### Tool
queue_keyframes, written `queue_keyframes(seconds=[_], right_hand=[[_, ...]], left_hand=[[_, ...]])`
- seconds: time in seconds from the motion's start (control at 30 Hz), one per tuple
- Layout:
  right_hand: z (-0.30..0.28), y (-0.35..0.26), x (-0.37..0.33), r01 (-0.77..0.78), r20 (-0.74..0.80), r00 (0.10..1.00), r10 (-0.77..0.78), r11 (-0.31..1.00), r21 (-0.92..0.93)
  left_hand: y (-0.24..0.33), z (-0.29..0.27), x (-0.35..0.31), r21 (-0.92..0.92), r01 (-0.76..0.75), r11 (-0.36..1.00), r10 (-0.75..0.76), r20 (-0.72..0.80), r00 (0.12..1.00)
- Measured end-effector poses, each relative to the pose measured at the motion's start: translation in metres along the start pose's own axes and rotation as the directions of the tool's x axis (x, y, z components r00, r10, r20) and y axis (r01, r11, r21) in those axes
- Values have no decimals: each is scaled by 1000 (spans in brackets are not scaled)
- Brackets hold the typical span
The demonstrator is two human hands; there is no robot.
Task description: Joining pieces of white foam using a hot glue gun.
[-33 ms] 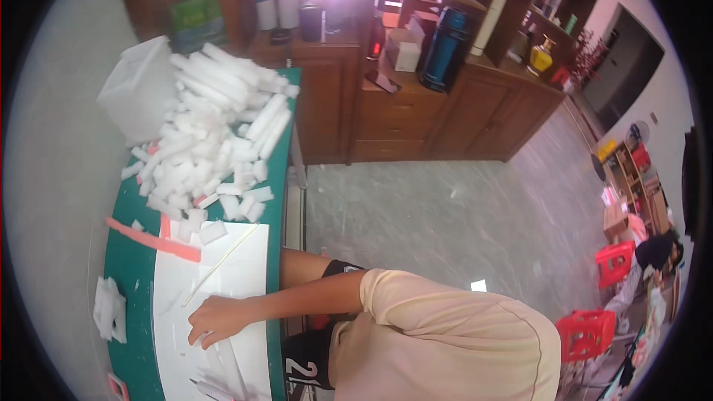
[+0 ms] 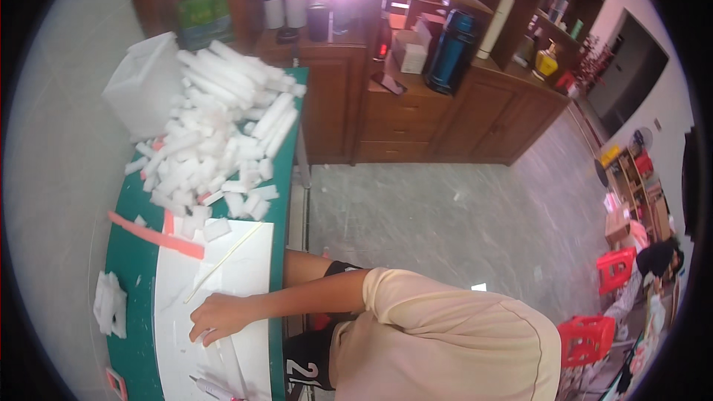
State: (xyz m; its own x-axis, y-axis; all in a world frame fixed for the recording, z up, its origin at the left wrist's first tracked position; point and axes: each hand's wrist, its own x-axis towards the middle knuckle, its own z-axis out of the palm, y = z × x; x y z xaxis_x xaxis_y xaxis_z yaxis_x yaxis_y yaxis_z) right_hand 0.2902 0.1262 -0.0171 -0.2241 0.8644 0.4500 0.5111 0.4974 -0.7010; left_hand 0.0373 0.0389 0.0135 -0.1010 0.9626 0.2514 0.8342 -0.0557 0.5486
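Observation:
My right hand [image 2: 220, 317] reaches over a white board [image 2: 174, 304] on the green table. Its fingers are bent and pressed together on the end of a white strip [image 2: 232, 360], seemingly foam. Close below the hand, a pale pen-shaped tool [image 2: 212, 386] with a dark thin tip points at the strip; its rear end is cut off by the lower edge. My left hand is outside the picture. A thin pale yellow stick [image 2: 223, 263] lies slantwise beyond the right hand. A pink foam strip [image 2: 160, 238] crosses the board's far corner.
White foam pieces [image 2: 215, 134] are heaped on the green table [image 2: 134, 289], beside a white foam box [image 2: 141, 93]. A small foam block [image 2: 110, 304] sits at the table's left edge. Wooden cabinets [image 2: 397, 130] stand behind. Red stools [image 2: 587, 340] and another person [image 2: 653, 256] are at right.
The whole view has shifted slightly. The pen-shaped tool has come a little further into the picture, showing a pink part. My right hand keeps its place on the strip.

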Motion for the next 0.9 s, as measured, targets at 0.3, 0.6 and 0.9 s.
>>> queue_keyframes(seconds=[0.3, 0.6, 0.9], right_hand=[[-3, -2, 2, -47, 92, 995, 48, 999, -18], [-3, 2, 4, -41, 107, 993, 43, 999, -23], [-4, -1, 6, -79, 117, 990, 79, 997, -10]], left_hand=[[-6, 2, -5, -42, -41, 998, 40, -31, 999], [2, 0, -3, -39, 74, 996, -75, -23, 997], [-25, 15, -4, -142, 33, 989, -45, -77, 996]])
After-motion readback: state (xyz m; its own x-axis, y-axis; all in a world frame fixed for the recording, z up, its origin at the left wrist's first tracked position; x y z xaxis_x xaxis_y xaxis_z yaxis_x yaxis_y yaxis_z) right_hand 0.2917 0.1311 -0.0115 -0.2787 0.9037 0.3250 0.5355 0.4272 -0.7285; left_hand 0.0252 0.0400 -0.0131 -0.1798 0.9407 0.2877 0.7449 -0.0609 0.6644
